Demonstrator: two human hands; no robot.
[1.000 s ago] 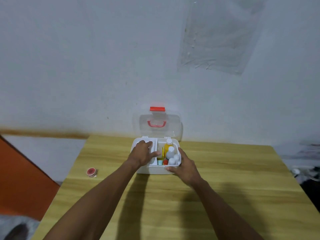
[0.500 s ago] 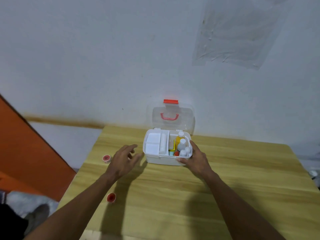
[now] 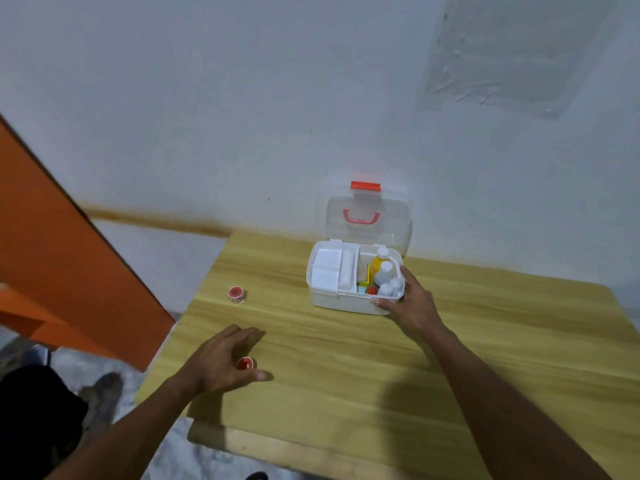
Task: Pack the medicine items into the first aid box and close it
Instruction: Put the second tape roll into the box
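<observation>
A white first aid box [image 3: 341, 301] stands on the wooden table [image 3: 346, 375] with its clear lid [image 3: 367, 220] upright against the wall. Inside it sit a yellow bottle [image 3: 378, 264], white bottles [image 3: 383, 274] and a white tray insert [image 3: 325, 268]. My right hand [image 3: 410, 299] rests on the box's front right corner. My left hand [image 3: 221, 362] hovers with fingers spread over a small red-capped item [image 3: 245, 363] near the table's left edge. A second small red roll [image 3: 236, 293] lies farther back on the left.
An orange panel [image 3: 52, 244] stands to the left of the table. The table's left edge drops to a grey floor, where a shoe [image 3: 100, 389] shows. A white wall rises behind the box.
My left hand has left the box and moved back toward me, down to the near red item. My head has turned left, so the box sits farther right in view.
</observation>
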